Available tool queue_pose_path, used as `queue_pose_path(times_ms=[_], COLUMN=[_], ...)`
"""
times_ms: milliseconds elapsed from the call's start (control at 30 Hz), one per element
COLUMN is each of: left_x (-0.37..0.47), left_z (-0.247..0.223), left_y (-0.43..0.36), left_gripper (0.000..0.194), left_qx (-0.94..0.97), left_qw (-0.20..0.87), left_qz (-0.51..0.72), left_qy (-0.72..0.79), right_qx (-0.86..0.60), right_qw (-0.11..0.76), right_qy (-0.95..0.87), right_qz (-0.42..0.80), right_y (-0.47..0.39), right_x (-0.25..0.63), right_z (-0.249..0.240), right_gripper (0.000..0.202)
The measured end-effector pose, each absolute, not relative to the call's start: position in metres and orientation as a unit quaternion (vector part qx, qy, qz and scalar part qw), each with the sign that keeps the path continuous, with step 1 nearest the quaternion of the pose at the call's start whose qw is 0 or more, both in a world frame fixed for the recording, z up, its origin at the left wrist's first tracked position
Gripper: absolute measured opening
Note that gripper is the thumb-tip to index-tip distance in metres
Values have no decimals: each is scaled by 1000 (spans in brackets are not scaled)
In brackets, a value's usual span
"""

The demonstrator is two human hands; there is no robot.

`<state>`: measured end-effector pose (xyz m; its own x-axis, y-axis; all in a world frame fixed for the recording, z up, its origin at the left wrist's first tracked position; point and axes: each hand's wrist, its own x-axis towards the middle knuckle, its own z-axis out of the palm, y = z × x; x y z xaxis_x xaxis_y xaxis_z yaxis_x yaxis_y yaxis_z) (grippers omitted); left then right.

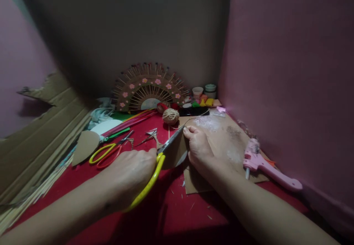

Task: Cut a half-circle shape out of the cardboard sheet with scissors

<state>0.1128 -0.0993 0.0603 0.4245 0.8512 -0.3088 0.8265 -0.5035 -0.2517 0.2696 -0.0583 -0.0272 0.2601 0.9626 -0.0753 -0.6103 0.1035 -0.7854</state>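
My left hand (135,173) is wrapped round the handle of large yellow-handled scissors (148,184). Their blades point up and to the right, and the tip reaches the thumb of my right hand (197,145). Between the blades and my right hand hangs a curved brown cardboard piece (175,154), pinched at its upper edge by my right fingers. A thin strand of twine (196,116) runs near my right fingertips. Just behind lies a ball of twine (170,116). Whether the blades are parted cannot be made out.
Red-and-yellow scissors (110,154) and a cardboard half-disc (86,146) lie left. A pink glue gun (272,169) rests right, by a flat cardboard sheet (225,138). A decorated fan-shaped piece (151,86) stands at the back wall; cardboard (35,134) leans left.
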Motion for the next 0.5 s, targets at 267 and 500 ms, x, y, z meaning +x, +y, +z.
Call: queue_pose_path(times_ms=[267, 500], left_x=[118, 120], left_z=[47, 53], left_y=[-97, -95], left_gripper=[36, 50], left_qx=[-835, -852], left_qw=[-7, 3], left_qz=[161, 212], left_qy=[-526, -478], right_qx=[-366, -367], right_qw=[703, 697], right_qy=[-230, -231], right_qz=[565, 571], right_y=[-58, -58], right_x=[270, 269], right_z=[-27, -29], right_gripper=[17, 18])
